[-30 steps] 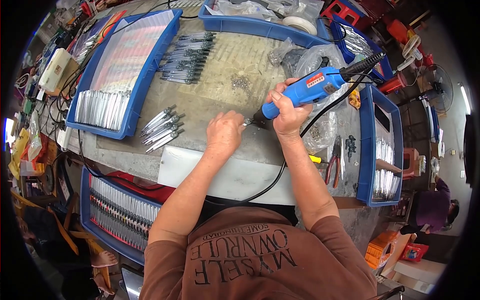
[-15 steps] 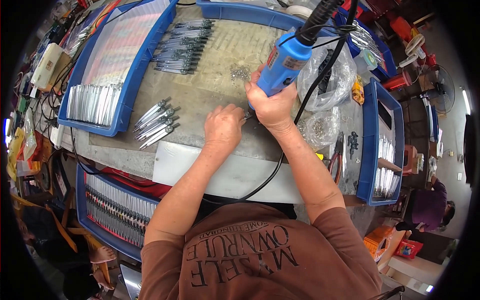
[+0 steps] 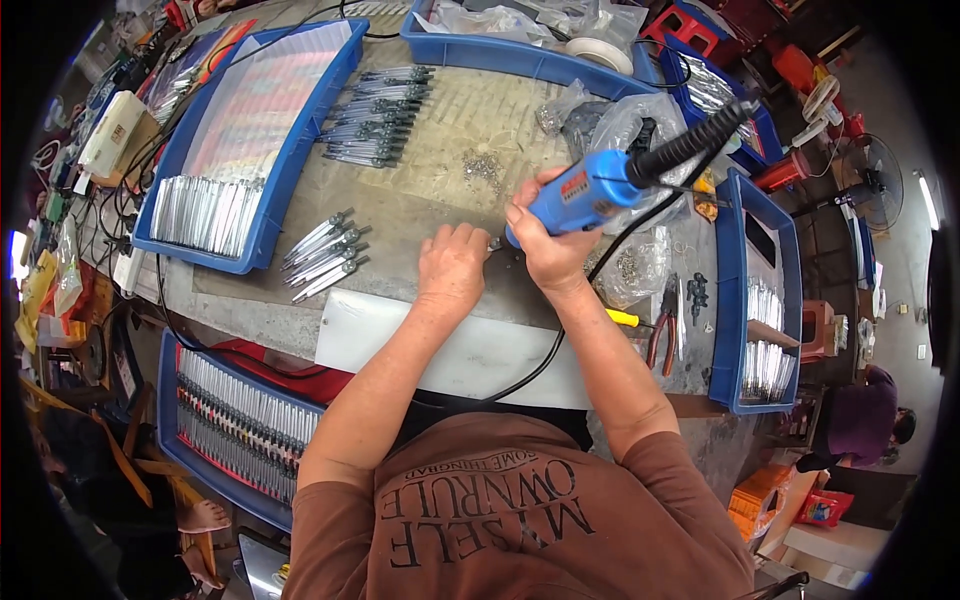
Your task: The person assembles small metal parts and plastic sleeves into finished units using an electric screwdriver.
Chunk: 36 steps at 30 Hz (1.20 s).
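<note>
My right hand (image 3: pixel 553 250) is wrapped round a blue electric screwdriver (image 3: pixel 580 196) with a black cable end. The tool is tilted, its cable end up to the right and its tip down toward my left hand. Low over the worktable, my left hand (image 3: pixel 451 265) is closed, its fingertips at a small metallic piece (image 3: pixel 495 243) near the tip. What the fingers grip is mostly hidden. Small loose screws (image 3: pixel 482 168) lie beyond both hands. To the left of my left hand is a bunch of slim silver rods with dark ends (image 3: pixel 326 255).
A blue tray (image 3: pixel 250 245) of silver rods stands left, beside stacked dark-ended rods (image 3: pixel 375 118). Right are a plastic bag of small parts (image 3: pixel 632 268), pliers (image 3: pixel 664 325), a yellow handle (image 3: pixel 622 318) and another blue tray (image 3: pixel 733 300). A black cable (image 3: pixel 545 365) crosses the near edge.
The electric screwdriver has tipped over to the right, its cable end now lower and farther right. My right hand has turned with it. My left hand stays nearly in place.
</note>
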Available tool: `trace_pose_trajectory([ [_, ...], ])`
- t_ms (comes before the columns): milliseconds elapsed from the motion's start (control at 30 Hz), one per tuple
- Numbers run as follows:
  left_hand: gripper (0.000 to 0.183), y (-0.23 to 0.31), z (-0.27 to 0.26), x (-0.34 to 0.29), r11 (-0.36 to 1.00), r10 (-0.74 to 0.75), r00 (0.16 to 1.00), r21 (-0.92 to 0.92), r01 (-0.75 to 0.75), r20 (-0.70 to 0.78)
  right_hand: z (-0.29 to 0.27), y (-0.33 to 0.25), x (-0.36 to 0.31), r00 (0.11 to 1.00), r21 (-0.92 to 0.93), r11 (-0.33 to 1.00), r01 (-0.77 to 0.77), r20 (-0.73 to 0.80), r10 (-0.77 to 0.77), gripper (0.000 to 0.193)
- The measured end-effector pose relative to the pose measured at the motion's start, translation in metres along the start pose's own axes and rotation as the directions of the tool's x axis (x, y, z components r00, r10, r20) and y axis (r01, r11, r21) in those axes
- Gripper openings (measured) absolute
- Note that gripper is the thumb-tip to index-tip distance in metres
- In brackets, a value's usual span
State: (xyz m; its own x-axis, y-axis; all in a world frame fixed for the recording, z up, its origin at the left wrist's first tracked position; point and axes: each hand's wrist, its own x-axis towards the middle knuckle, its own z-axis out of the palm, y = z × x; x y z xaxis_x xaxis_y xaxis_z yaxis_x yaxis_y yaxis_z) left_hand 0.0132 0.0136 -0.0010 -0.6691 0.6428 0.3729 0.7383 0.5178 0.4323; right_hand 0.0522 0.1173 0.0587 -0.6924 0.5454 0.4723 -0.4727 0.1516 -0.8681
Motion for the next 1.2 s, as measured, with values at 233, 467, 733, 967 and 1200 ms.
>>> trace_pose_trajectory([
  [233,0.012,0.003,-0.002,0.0,0.984,0.149,0.989,0.093,-0.149,0.011,-0.007,-0.012,-0.002,0.998,0.034,0.999,-0.004,-0.057,0.006,0.037],
  [467,0.017,0.01,-0.012,-0.011,0.994,0.101,0.991,0.021,-0.103,0.09,-0.011,-0.019,-0.005,0.993,0.144,0.987,-0.075,-0.076,0.087,0.038],
  [733,0.018,0.008,-0.011,-0.019,0.992,0.103,0.986,0.057,-0.111,0.128,-0.018,-0.021,-0.009,0.993,0.243,0.967,-0.076,-0.067,0.095,0.04],
  [967,0.017,0.011,-0.006,-0.018,0.985,0.151,0.982,0.063,-0.159,0.11,-0.027,-0.021,-0.006,0.979,0.168,0.986,-0.003,-0.202,0.038,0.036],
  [1200,0.012,0.011,-0.005,-0.017,0.984,0.165,0.981,0.053,-0.172,0.104,-0.031,-0.02,-0.008,0.969,0.224,0.974,-0.007,-0.239,0.062,0.037],
])
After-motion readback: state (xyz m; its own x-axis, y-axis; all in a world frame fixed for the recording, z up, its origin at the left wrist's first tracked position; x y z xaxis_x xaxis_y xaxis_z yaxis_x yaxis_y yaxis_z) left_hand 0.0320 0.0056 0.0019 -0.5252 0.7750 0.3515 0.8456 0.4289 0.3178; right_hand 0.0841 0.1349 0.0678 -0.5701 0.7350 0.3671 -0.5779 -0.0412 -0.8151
